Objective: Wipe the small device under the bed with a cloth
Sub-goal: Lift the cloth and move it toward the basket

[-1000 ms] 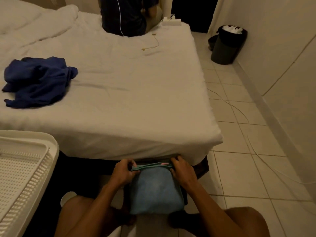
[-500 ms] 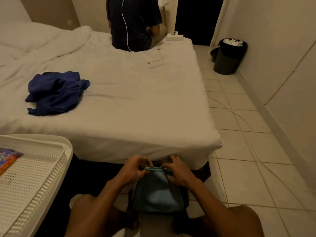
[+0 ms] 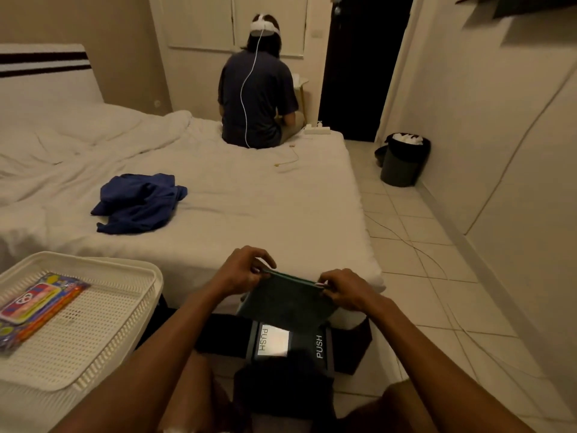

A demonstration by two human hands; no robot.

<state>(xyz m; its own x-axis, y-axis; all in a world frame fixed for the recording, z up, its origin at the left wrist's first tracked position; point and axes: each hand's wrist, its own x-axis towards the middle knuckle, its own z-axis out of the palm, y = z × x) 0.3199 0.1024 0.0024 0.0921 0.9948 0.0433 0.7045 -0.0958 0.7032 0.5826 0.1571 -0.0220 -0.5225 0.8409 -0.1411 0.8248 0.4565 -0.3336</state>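
A dark green cloth (image 3: 287,303) hangs stretched between my two hands, just in front of the bed's near edge. My left hand (image 3: 242,270) pinches its top left corner and my right hand (image 3: 345,290) pinches its top right corner. Below the cloth, on the floor at the foot of the bed, sits a dark flat device (image 3: 290,345) with a pale panel and the word PUSH printed twice. The cloth's lower edge covers the device's far end. My knees frame the device at the bottom of the view.
The white bed (image 3: 237,207) carries a crumpled blue garment (image 3: 137,203); a person with a headset (image 3: 257,95) sits at its far edge. A white perforated tray (image 3: 103,320) with a colourful packet (image 3: 34,306) is at left. A black bin (image 3: 402,159) and thin cables lie on the tiled floor at right.
Both hands have lifted the cloth off the device, exposing its PUSH panel. My view has tilted upward, bringing in the far wall and the seated person.
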